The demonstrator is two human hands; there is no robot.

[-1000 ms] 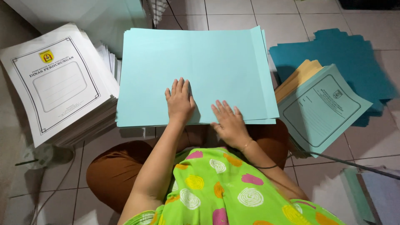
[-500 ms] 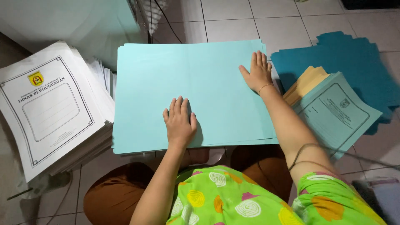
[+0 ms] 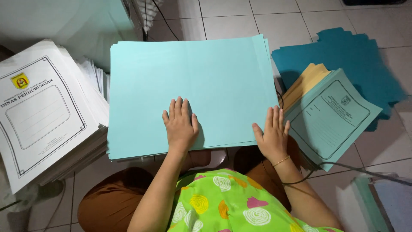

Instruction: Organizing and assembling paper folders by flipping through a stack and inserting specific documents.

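Head view: a stack of pale blue sheets [image 3: 189,90] on the tiled floor [image 3: 240,17], left hand [image 3: 180,126] flat on its near half with fingers spread, right hand [image 3: 271,135] open at the near right corner, gripping nothing. White printed covers [image 3: 40,111] stacked left; printed blue folder [image 3: 332,116] and dark teal sheets [image 3: 343,56] right. Step judged: squaring the stack; next calls for a pinch at the corner.
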